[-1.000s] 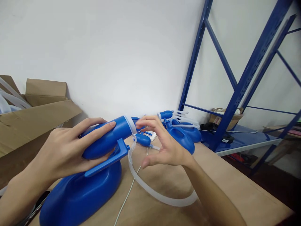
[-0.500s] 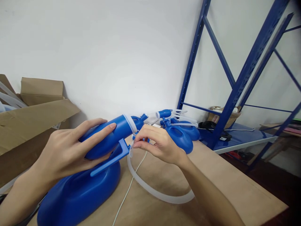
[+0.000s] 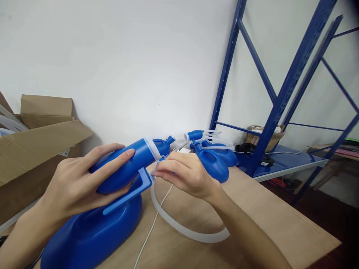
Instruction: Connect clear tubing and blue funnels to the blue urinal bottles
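My left hand [image 3: 75, 175] is wrapped over a blue plastic receiver cup [image 3: 130, 166] with a white ring and a narrow spout pointing up and right. Below it lies a large blue urinal bottle [image 3: 92, 235] with a hollowed grip; a flat blue bracket [image 3: 129, 196] slants above it. My right hand [image 3: 187, 172] is closed, thumb and fingers pinching a small clear plastic loop [image 3: 153, 175] beside the bracket's end. Its fingers partly hide the blue fitting there. A translucent hose [image 3: 190, 234] curves over the table beneath my right forearm.
Finished-looking blue bottles [image 3: 214, 164] with coiled hoses lie at the table's back. An open cardboard box [image 3: 42, 142] stands left. A thin white cable [image 3: 153, 226] crosses the brown tabletop [image 3: 280, 209]. Blue metal shelving [image 3: 276, 101] rises on the right, against the white wall.
The view has shifted slightly. My right fingers have closed in more tightly around the clear loop near the bracket's end. My left hand keeps its hold on the blue cup.
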`<state>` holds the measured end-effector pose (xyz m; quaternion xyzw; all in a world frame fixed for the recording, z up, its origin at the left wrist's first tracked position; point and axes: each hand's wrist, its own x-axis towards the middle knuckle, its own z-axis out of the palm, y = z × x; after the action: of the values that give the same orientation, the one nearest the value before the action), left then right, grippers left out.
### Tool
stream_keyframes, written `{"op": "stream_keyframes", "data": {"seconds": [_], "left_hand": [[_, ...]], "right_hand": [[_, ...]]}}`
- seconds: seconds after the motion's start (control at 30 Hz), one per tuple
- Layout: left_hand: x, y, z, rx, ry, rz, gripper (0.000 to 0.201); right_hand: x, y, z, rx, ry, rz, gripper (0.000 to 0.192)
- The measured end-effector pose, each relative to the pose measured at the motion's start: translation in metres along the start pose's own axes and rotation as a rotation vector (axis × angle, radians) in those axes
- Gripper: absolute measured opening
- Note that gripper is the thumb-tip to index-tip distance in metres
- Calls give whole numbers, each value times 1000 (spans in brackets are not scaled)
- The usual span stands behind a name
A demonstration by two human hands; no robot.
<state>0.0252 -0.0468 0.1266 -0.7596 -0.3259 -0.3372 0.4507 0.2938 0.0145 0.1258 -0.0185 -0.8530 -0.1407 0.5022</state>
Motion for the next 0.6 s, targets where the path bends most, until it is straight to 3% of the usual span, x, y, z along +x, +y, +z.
{"op": "stream_keyframes", "data": {"seconds": [0.13, 0.33, 0.6], "left_hand": [[-1, 3, 1, 8, 2, -48, 86], [-1, 6, 3, 47, 23, -71, 89], [3, 9, 1, 140, 45, -13, 79]], "right_hand": [[2, -5, 1, 100, 44, 60, 4], [0, -3, -1, 264, -7, 88, 17], [-1, 7, 2, 635, -13, 319, 12]]}}
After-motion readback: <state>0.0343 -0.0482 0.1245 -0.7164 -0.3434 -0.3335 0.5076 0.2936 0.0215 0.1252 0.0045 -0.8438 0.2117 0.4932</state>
